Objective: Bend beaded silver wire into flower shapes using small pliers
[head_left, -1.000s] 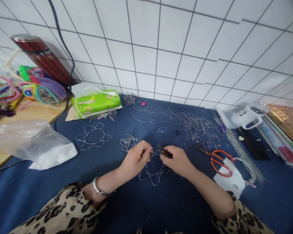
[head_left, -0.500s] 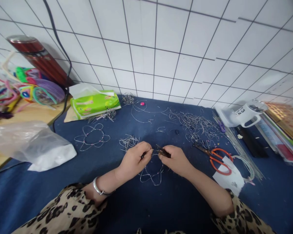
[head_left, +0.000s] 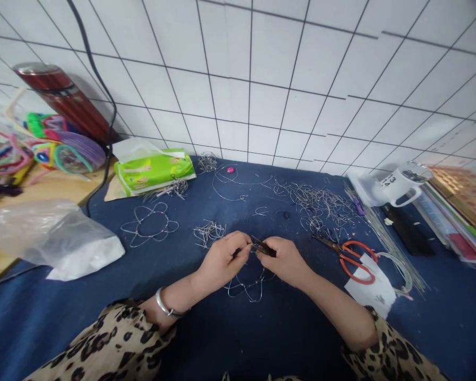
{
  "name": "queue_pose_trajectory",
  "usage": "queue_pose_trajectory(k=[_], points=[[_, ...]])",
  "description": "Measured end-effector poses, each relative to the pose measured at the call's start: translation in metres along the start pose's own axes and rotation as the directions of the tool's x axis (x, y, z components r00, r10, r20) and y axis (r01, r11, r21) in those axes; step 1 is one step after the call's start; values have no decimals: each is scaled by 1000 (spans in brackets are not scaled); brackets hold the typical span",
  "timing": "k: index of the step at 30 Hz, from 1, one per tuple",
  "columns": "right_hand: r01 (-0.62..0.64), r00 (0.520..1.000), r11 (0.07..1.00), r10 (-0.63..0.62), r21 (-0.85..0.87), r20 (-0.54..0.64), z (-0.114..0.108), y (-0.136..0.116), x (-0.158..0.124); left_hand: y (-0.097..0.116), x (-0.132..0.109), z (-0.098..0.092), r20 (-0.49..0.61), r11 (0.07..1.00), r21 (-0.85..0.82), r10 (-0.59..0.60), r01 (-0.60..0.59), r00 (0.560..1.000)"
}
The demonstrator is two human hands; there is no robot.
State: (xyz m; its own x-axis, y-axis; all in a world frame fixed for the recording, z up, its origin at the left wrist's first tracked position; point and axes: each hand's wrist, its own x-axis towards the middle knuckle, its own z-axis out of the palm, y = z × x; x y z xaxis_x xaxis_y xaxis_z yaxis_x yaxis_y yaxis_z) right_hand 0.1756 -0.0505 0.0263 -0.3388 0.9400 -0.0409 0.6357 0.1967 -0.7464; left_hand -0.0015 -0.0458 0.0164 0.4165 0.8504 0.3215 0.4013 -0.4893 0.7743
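My left hand [head_left: 225,259] is closed in a pinch on the thin wire of a flower-shaped wire piece [head_left: 245,287], whose lower loops show beneath both hands. Close beside it, my right hand [head_left: 286,260] is wrapped round small dark pliers [head_left: 265,247], their tips pointing up and left near the left fingertips. The wire between the hands is partly hidden by the fingers. Another wire flower with small pink beads [head_left: 150,224] lies flat to the left. A small pile of cut wires [head_left: 209,233] is just behind my left hand.
Orange-handled scissors [head_left: 355,259] lie at the right on white paper [head_left: 375,291], beside long straight wires [head_left: 396,248]. Behind are tangled wires [head_left: 317,201], a white mug [head_left: 404,185] and a green tissue pack [head_left: 154,170]. A plastic bag [head_left: 63,238] and a red flask [head_left: 71,100] stand left.
My left hand has shifted slightly to the right, bringing its fingertips closer to the pliers. My right hand has hardly moved and keeps hold of the pliers.
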Motion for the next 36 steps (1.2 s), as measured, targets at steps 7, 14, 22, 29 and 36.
queue_pose_trajectory(k=[7, 14, 22, 29, 36], points=[[-15, 1000, 1000, 15, 14, -4, 1, 2, 0, -1, -1, -2, 51, 990, -111, -87, 92, 995], [-3, 1000, 1000, 3, 16, -31, 1, 3, 1, 0, 2, -3, 112, 930, -297, -191, 217, 975], [-45, 999, 997, 46, 60, -21, -4, 1, -1, 4, 1, -3, 94, 864, -428, -251, 267, 963], [-56, 998, 996, 57, 74, -9, -5, -1, -2, 3, 0, -1, 69, 801, -536, -274, 267, 959], [-40, 999, 998, 42, 44, -28, -4, -2, -1, 3, 0, -6, 138, 817, -509, -232, 270, 963]])
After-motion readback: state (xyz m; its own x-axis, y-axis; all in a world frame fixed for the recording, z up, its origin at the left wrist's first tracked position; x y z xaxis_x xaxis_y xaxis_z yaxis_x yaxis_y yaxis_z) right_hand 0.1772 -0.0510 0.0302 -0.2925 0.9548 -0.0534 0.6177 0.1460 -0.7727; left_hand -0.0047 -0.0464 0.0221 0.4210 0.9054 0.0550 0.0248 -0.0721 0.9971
